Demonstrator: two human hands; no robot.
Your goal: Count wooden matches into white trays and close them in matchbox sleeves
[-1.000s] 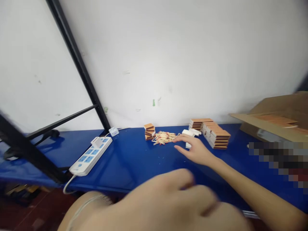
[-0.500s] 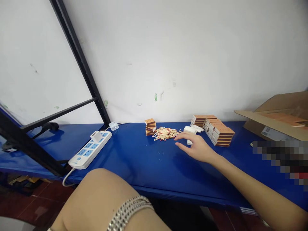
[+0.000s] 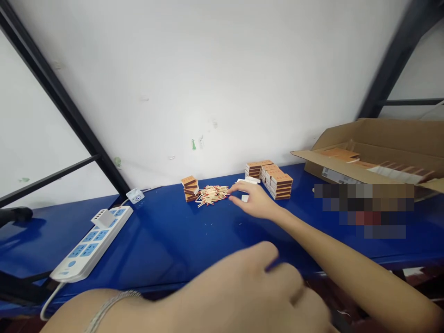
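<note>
A loose heap of red-tipped matches (image 3: 211, 195) lies on the blue tabletop (image 3: 166, 240). My right hand (image 3: 255, 201) reaches to the heap's right edge, thumb and index finger slightly apart; whether they touch a match is unclear. Large and slightly blurred in the foreground, my left hand (image 3: 263, 286) has its fingers curled under, hiding whatever is in them. Left of the heap stands a small, uneven stack of matchboxes (image 3: 190, 189). Behind my right hand lie white matchbox trays (image 3: 248, 181), partly covered by it. Neater stacks of matchboxes (image 3: 280, 185) stand beyond, to the right.
At the right rests an open cardboard box (image 3: 367, 173) with more matchboxes inside. A white power strip (image 3: 92, 245) lies at the left, its cable over the front edge. Black metal posts (image 3: 69, 106) and a white wall (image 3: 215, 69) bound the table.
The view has turned right, showing more of the cardboard box. My left hand has come into view above the table's front edge. My right hand's fingertips have moved closer to the matches and closer together.
</note>
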